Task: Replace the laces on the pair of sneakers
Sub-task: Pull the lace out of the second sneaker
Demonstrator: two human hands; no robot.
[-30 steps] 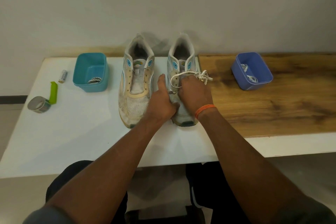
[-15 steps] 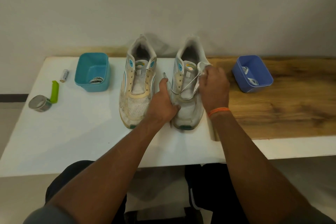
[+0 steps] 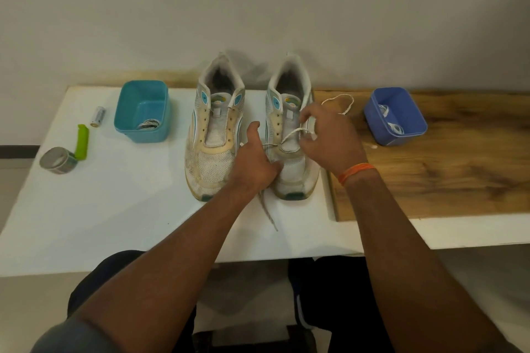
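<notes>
Two worn white sneakers stand side by side on the white table, toes toward me. The left sneaker (image 3: 214,135) has bare eyelets. A white lace (image 3: 292,135) crosses the lowest eyelets of the right sneaker (image 3: 289,172). My right hand (image 3: 329,137) pinches this lace at the shoe's right side, and its free end loops onto the wooden board behind the hand. My left hand (image 3: 253,162) grips the right sneaker's toe area, thumb up; another lace end trails out below it toward the table's front.
A teal tub (image 3: 142,112) holding a coiled lace stands left of the shoes. A blue tub (image 3: 394,116) with laces sits on the wooden board (image 3: 444,175) at right. A battery (image 3: 98,116), green lighter (image 3: 81,142) and tape roll (image 3: 57,160) lie far left.
My right hand has drawn the lace out to the right, through the lower eyelets, so its end now loops onto the board. My left hand has stayed on the right sneaker.
</notes>
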